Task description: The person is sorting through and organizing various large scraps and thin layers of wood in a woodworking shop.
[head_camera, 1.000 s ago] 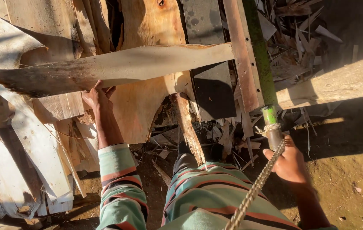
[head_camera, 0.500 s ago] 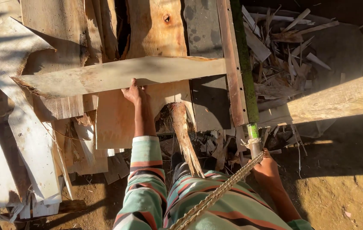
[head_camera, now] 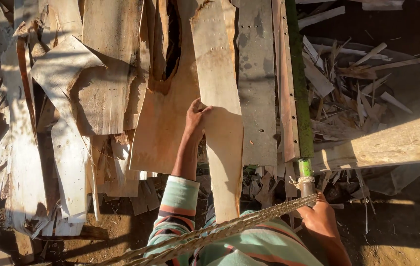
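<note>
The left hand (head_camera: 196, 117) grips the left edge of a long pale wood slab (head_camera: 222, 123), fingers curled over the edge, with a striped sleeve (head_camera: 178, 212) running back to the body. That slab now stands lengthwise, running away from the person; half a second ago it lay crosswise across the pile. Just left of the slab lies a wide brown board with a dark split hole (head_camera: 168, 54), and farther left a heap of torn, sunlit veneer sheets (head_camera: 67, 123). Just right of the slab lies a grey plank with small holes (head_camera: 259, 83), then a green-bladed tool (head_camera: 301, 98). The right hand (head_camera: 320, 219) is closed around that tool's handle, below the slab's right side. A braided rope (head_camera: 229, 227) crosses the slab's near end. Splinters (head_camera: 352, 74) lie far right.
</note>
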